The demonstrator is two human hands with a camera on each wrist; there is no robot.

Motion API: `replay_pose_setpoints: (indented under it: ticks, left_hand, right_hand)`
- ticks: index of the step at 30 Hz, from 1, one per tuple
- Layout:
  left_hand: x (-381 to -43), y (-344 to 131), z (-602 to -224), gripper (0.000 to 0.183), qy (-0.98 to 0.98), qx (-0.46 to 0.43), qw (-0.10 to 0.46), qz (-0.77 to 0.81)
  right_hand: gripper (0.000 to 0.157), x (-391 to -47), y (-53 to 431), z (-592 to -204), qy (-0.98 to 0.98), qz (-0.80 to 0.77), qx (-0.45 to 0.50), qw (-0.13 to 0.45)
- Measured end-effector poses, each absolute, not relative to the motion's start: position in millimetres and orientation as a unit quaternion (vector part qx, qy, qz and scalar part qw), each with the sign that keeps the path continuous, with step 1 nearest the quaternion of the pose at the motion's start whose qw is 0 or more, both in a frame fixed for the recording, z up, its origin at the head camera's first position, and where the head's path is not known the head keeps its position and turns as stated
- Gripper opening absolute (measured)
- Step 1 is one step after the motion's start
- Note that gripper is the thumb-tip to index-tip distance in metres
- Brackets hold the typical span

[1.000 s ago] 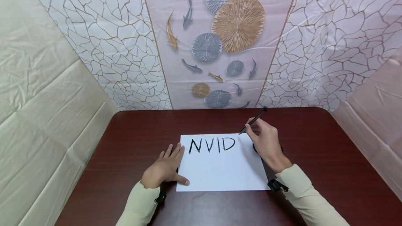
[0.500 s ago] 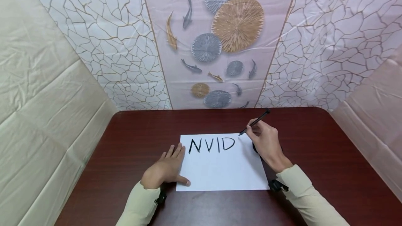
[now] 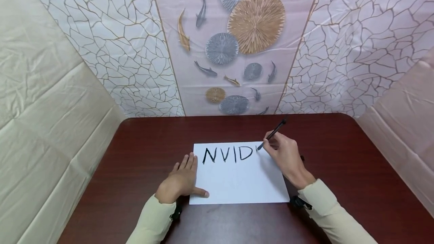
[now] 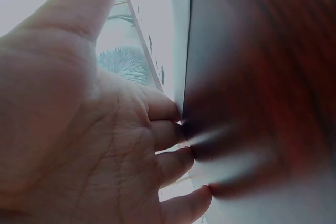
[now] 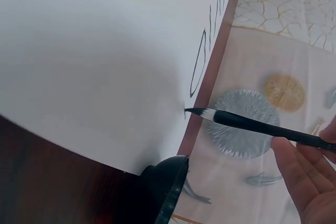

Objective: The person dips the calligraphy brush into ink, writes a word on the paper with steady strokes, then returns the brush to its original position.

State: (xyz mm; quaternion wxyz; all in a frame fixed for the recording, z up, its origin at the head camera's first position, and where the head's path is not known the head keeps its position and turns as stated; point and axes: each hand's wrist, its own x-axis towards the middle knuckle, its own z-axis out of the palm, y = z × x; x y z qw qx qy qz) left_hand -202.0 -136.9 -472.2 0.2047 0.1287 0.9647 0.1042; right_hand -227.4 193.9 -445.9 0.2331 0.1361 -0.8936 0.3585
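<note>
A white sheet of paper [image 3: 237, 183] lies on the table with black letters reading NVID [image 3: 227, 154] along its top. My right hand [image 3: 286, 155] pinches a black-handled ink brush [image 5: 262, 127] between thumb and fingers. Its dark tip touches the paper at the end of a short stroke [image 3: 257, 148] right of the D. My left hand [image 3: 181, 180] lies spread at the paper's left edge, thumb on the sheet and fingertips along the edge. In the right wrist view a black bowl [image 5: 157, 192] stands beside the paper; my right hand mostly hides it in the head view.
The dark red-brown table [image 3: 152, 134] extends around the paper on all sides. Behind it hangs a patterned cloth [image 3: 234, 48] with fish and round motifs. Plain pale cloth [image 3: 51, 123] closes off the left side, and similar cloth [image 3: 403, 116] the right.
The brush tip has moved slightly down on the paper, leaving a short black stroke right of the D. My left thumb reaches slightly farther onto the sheet.
</note>
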Motion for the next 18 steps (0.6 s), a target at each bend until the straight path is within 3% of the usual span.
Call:
replay_pose_setpoints:
  ticks: [10, 18]
  left_hand:
    - [-201, -140, -462, 0.133, 0.966, 0.132, 0.205, 0.088]
    - [-200, -145, -461, 0.133, 0.965, 0.119, 0.215, 0.095]
  right_hand:
    - [0.014, -200, 190, -437, -0.906, 0.339, 0.16, 0.195]
    - [0.011, -205, 198, -429, -0.885, 0.348, 0.163, 0.262]
